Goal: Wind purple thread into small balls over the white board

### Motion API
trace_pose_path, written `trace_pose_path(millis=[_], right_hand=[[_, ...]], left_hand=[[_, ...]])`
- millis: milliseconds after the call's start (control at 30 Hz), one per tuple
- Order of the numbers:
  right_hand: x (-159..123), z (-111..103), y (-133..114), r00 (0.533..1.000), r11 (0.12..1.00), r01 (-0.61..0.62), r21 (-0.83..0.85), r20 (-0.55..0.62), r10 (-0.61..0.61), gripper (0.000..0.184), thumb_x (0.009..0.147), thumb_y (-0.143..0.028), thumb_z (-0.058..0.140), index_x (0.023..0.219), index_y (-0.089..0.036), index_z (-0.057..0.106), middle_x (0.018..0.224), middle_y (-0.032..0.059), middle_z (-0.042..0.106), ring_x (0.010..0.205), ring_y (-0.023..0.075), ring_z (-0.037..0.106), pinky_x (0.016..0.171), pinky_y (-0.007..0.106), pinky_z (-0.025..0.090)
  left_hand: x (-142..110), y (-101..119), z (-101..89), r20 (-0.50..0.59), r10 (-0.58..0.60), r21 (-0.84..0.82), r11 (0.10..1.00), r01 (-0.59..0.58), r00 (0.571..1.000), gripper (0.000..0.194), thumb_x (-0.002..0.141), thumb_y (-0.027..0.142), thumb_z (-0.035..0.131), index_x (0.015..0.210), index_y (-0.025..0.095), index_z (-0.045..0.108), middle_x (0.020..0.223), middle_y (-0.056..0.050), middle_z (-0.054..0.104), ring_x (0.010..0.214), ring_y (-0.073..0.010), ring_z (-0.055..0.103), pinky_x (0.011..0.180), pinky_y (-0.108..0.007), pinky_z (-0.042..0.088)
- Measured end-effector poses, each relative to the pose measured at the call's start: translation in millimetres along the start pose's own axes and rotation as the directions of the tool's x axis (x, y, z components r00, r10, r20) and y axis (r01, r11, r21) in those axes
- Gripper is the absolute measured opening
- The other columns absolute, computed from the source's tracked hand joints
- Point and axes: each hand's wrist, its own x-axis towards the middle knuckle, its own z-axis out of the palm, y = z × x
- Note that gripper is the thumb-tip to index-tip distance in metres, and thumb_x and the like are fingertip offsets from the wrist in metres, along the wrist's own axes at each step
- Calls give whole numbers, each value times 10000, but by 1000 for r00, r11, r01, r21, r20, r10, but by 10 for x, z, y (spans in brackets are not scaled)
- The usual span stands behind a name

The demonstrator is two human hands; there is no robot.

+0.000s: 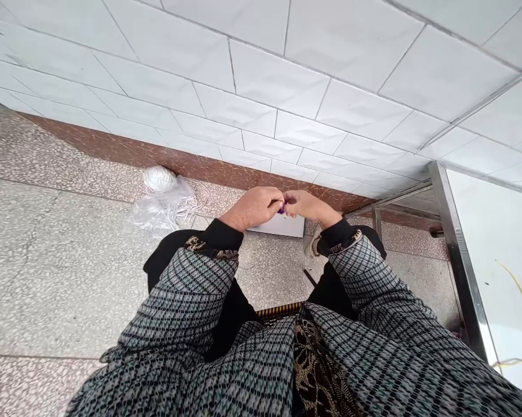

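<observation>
My left hand (pixel 259 206) and my right hand (pixel 305 207) meet in front of me, fingertips nearly together. Between them shows a small purple thing (pixel 281 209), mostly covered by the fingers; its kind cannot be made out. The fingers of both hands are bent in a pinch around it. Below the hands, a flat white board or box (pixel 282 227) is partly hidden by them. To the left of my left hand, a ball of white yarn (pixel 159 178) lies by a clear plastic bag (pixel 159 208) with loose white strands.
A white tiled wall (pixel 261 110) rises ahead, with a brown skirting (pixel 200 165) along its foot. On the right stands a metal-edged table (pixel 456 255) with a yellow cord (pixel 521 295) on its white top. Speckled floor (pixel 61 260) spreads to the left.
</observation>
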Motion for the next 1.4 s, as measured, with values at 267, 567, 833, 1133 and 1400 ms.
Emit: trace_pose_path(millis=[267,567,833,1133,1400], right_hand=[[-197,-29,64,999,938,-11,347,43,-4,199,709,-178,798,894,-152,729,741,-22,707,607,69,570,581,206,472],[-58,-74,123,966,916,92,392,-259,14,212,705,-135,762,874,-164,638,695,-54,619,577,66,523,543,208,427],[-224,-95,63,996,949,51,310,57,-72,313,615,-147,770,921,-157,704,775,-28,709,627,89,577,594,233,466],[-73,-70,148,969,984,56,166,-248,-13,215,628,-149,760,804,-175,638,681,-46,655,603,83,537,583,225,414],[-148,-101,141,994,857,105,504,-71,-80,382,614,-256,829,936,-173,643,688,-41,667,592,85,571,562,212,444]], left_hand=[[-24,-148,96,-124,-255,-67,966,248,959,171,905,183,556,797,175,688,849,-60,737,802,-194,635,774,-316,466],[-20,5,278,208,-47,-188,978,87,977,202,929,209,563,801,170,715,820,-35,726,764,-173,639,769,-289,475],[-7,-153,189,-137,-257,-178,956,232,957,184,897,226,529,824,174,690,882,-62,728,859,-206,650,840,-331,498],[-64,-49,296,123,-11,-131,991,27,992,222,909,262,529,723,191,627,757,-37,664,717,-174,576,735,-301,436],[-24,-169,240,-29,-279,-126,954,274,960,197,889,284,518,755,201,636,775,-38,697,767,-203,612,736,-314,452]])
